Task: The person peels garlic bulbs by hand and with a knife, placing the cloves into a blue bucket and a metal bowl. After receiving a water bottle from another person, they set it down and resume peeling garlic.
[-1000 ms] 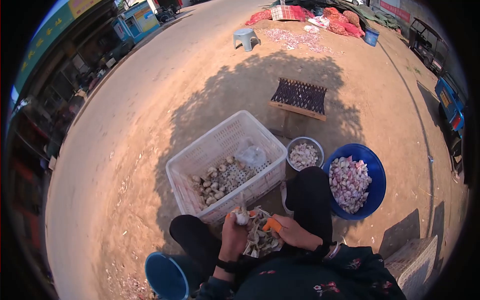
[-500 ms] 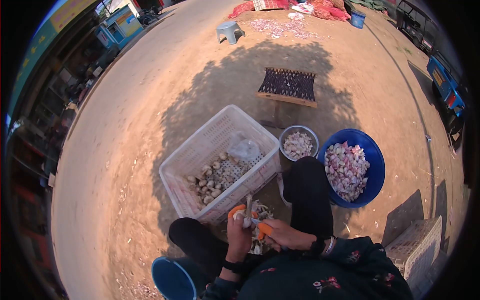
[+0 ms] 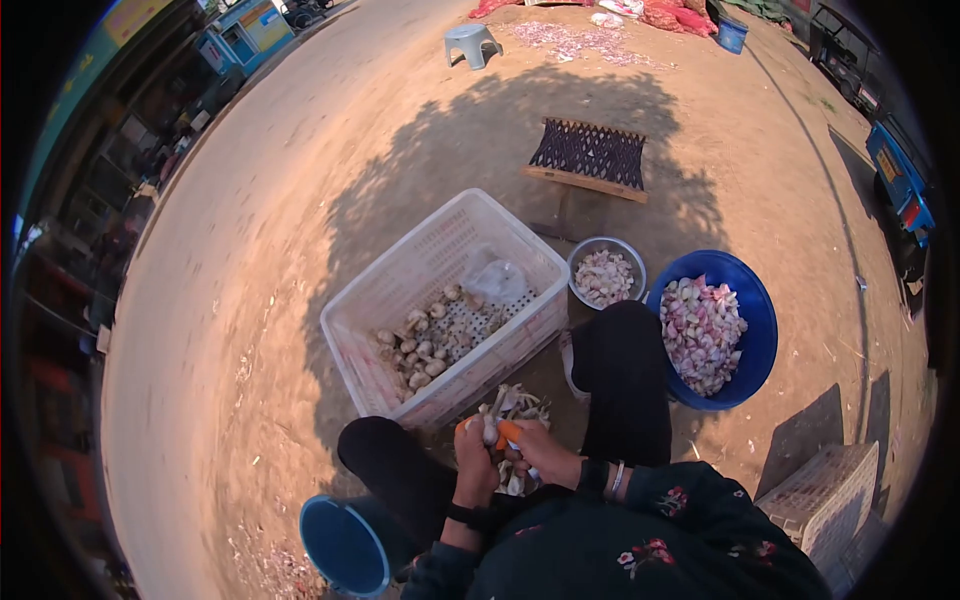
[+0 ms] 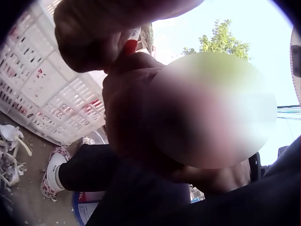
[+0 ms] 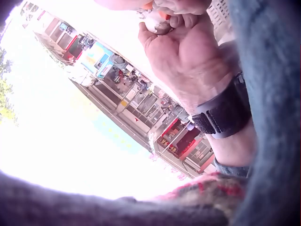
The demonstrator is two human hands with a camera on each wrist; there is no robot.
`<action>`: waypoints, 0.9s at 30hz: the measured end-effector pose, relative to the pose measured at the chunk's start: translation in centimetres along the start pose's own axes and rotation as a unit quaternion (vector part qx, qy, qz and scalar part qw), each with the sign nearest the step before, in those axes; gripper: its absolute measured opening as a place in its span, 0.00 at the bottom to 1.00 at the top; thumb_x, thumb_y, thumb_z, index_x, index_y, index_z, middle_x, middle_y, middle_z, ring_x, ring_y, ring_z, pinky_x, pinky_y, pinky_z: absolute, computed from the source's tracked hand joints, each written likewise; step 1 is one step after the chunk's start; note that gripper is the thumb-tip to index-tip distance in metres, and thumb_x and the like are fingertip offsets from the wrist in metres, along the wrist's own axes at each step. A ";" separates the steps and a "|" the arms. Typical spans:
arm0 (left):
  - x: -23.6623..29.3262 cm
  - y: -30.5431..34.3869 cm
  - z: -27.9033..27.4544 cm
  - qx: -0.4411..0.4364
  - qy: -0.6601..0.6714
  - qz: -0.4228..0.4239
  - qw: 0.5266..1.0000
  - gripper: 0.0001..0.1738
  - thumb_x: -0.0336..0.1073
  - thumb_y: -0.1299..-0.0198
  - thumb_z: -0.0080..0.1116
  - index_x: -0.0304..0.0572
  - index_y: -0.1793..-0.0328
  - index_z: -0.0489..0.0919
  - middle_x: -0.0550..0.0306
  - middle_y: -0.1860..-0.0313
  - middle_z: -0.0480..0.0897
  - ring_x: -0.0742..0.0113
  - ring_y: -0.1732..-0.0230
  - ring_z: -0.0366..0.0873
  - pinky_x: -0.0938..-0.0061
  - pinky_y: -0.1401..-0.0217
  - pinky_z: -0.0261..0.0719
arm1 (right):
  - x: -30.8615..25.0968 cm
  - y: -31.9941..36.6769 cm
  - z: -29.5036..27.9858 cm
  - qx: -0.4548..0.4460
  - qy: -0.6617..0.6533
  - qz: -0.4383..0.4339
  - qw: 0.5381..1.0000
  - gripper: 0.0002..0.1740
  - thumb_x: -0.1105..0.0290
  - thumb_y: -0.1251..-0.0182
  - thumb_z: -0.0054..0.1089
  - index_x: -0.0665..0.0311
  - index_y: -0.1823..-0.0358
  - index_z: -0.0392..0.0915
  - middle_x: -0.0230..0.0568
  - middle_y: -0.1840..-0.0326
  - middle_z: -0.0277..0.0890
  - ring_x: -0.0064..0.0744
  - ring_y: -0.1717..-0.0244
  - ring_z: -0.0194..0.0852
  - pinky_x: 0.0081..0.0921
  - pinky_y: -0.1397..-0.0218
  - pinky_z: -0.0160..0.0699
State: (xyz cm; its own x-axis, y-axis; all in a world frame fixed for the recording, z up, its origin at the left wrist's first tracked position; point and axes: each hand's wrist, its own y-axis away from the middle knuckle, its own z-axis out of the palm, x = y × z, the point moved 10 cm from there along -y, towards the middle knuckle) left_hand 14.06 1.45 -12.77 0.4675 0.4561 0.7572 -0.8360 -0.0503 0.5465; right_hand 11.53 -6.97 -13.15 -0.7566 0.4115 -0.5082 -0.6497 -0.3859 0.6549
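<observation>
Outdoors in bright sun, on bare sandy earth (image 3: 250,330) patched with leafy shadow. At far left, dark shopfronts (image 3: 110,190) along a dirt road. Next, beside dark-trousered legs (image 3: 620,370), a round blue tub (image 3: 335,545). Then a large white slotted crate (image 3: 510,350), with loose garlic bulbs (image 3: 415,350) and a clear plastic bag (image 3: 497,280) inside; well beyond it, a grey plastic stool (image 3: 473,45). Just below the crate, between the knees, grips a pale garlic bulb (image 3: 490,430) in the left hand (image 3: 475,468), with fingers curled round it, above dry stalks and skins (image 3: 525,400). Holds the right hand (image 3: 548,455) close against the same bulb, with an orange finger cover (image 3: 510,431); too overlapped to tell how far closed, or on what. Farther right, a wooden-framed seat with a dark mesh top (image 3: 590,155), then a metal bowl (image 3: 608,243) of peeled cloves near the knee. Just beside it, a deep blue basin (image 3: 758,345) heaped with pinkish cloves. At far right, a pale upturned-looking crate (image 3: 825,495) and, farther back, a blue vehicle (image 3: 890,165).
</observation>
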 end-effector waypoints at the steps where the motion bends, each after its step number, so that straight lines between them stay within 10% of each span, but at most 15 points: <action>1: -0.3 0.0 -0.1 0.032 0.004 -0.020 0.999 0.12 0.43 0.35 0.44 0.44 0.66 0.68 0.61 0.78 0.70 0.72 0.84 0.66 0.79 0.85 0.62 | 0.3 -0.7 0.0 -0.003 0.002 0.002 1.000 0.16 0.59 0.28 0.39 0.62 0.67 0.68 0.28 0.83 0.59 0.17 0.89 0.51 0.17 0.87 0.51; 13: -3.7 -2.6 -4.8 0.043 -0.019 -0.089 0.995 0.11 0.44 0.36 0.44 0.47 0.67 0.66 0.63 0.83 0.67 0.78 0.90 0.57 0.82 0.91 0.49 | 5.1 -8.5 -2.7 0.022 0.041 0.087 0.995 0.15 0.60 0.30 0.41 0.63 0.69 0.69 0.33 0.84 0.62 0.24 0.90 0.54 0.26 0.87 0.55; 17: 0.8 1.0 -3.4 0.065 -0.080 -0.005 0.995 0.11 0.45 0.34 0.41 0.47 0.56 0.66 0.58 0.76 0.73 0.77 0.86 0.60 0.81 0.87 0.54 | 3.1 -11.2 -14.7 0.243 0.057 0.062 0.966 0.15 0.61 0.30 0.38 0.62 0.71 0.69 0.34 0.85 0.63 0.26 0.90 0.57 0.29 0.87 0.59; 27: 4.2 2.0 -4.7 -0.088 0.070 0.057 0.992 0.17 0.39 0.34 0.41 0.45 0.41 0.62 0.50 0.56 0.75 0.65 0.70 0.68 0.71 0.67 0.67 | 3.5 -4.6 -0.7 -0.149 0.216 0.132 0.956 0.10 0.67 0.33 0.41 0.65 0.58 0.69 0.29 0.84 0.61 0.17 0.90 0.56 0.19 0.86 0.57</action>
State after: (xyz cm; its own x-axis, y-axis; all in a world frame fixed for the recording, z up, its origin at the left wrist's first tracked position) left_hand 13.06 7.43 -10.15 0.3333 0.5758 0.7466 -0.9239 0.0415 0.3804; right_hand 11.86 -4.37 -18.35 -0.8148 -0.0878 -0.5731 -0.3753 -0.6735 0.6368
